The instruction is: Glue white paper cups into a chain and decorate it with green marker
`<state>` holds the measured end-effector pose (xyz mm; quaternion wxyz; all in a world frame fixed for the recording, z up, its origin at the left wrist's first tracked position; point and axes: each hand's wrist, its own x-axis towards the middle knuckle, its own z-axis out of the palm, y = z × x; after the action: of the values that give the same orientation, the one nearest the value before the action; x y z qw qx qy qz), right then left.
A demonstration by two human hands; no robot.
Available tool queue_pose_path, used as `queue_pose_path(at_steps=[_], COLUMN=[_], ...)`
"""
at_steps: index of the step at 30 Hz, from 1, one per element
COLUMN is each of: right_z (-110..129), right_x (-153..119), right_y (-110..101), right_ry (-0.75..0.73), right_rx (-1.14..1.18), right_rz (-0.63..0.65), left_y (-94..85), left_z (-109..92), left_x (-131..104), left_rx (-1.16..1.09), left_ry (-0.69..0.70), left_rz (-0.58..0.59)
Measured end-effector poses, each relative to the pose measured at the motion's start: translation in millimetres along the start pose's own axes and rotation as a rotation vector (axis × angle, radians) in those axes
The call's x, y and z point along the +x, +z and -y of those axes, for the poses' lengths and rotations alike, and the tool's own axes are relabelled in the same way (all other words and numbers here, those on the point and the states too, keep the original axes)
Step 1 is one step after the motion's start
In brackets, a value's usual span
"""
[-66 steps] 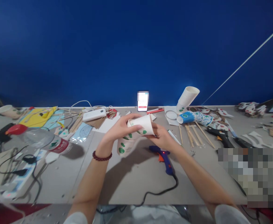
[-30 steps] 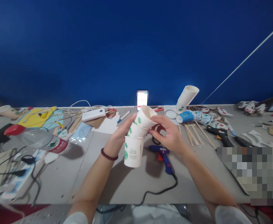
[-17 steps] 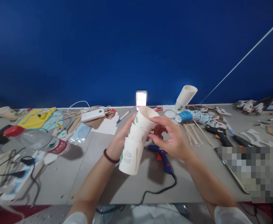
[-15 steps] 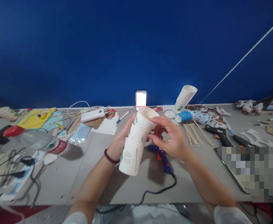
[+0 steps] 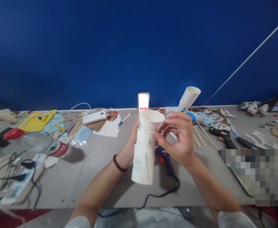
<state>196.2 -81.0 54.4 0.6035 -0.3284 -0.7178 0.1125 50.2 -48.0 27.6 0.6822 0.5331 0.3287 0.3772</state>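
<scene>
Cups (image 5: pixel 145 148) nested upright sit gripped between left hand (image 5: pixel 130 148) and right hand (image 5: pixel 180 139).

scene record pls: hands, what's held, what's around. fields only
left hand: grips the nested paper cups from behind
right hand: fingertips on the top cup's rim side
cups: three nested, mouths up, held above the table
under hands: blue glue gun, cord trailing to the table edge
back: phone, leaning cup stack
left side: water bottle lying down, power strip
</scene>
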Motion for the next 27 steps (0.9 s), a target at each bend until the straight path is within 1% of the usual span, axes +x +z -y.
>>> queue_pose_path(at_steps=[2,3,5,7,10,12,14,17,20,23,27], right_z=[1.4,2.3,4.5,6.7,8.0,7.0,5.4,3.1,1.7,-0.1,-3.6], right_x=[0.6,1.1,2.2,3.4,4.0,3.1,1.6,-0.9,-2.7,-3.9,-6.6], right_y=[-0.3,-0.7,-1.8,-2.7,-3.2,-2.7,-1.8,0.2,2.4,4.3,5.7], right_ry=[-0.02,-0.023,-0.017,0.005,0.045,0.062,0.075,0.091,0.099,0.076,0.036], right_rx=[-0.032,-0.053,-0.098,-0.131,-0.151,-0.175,-0.208,-0.243,-0.277,-0.31,-0.307], right_rz=[-0.003,0.007,0.046,0.114,0.2,0.227,0.243,0.255,0.248,0.252,0.256], left_y=[0.3,-0.2,-3.0,-7.2,-11.9,-12.3,-10.6,-7.2,-6.4,-8.1,-10.0], left_z=[1.9,3.7,7.8,11.3,13.8,13.6,12.4,9.8,7.8,6.1,2.9], left_x=[-1.8,-2.0,-0.4,3.5,9.5,11.6,12.0,10.7,9.3,8.1,6.3], left_rx=[-0.193,-0.276,-0.384,-0.444,-0.475,-0.487,-0.503,-0.533,-0.583,-0.641,-0.637], left_ry=[-0.009,-0.024,-0.046,-0.025,-0.027,-0.045,-0.057,-0.089,-0.112,-0.094,-0.064], left_rz=[-0.095,-0.105,-0.075,-0.036,0.008,0.025,0.019,-0.021,-0.013,0.004,-0.028])
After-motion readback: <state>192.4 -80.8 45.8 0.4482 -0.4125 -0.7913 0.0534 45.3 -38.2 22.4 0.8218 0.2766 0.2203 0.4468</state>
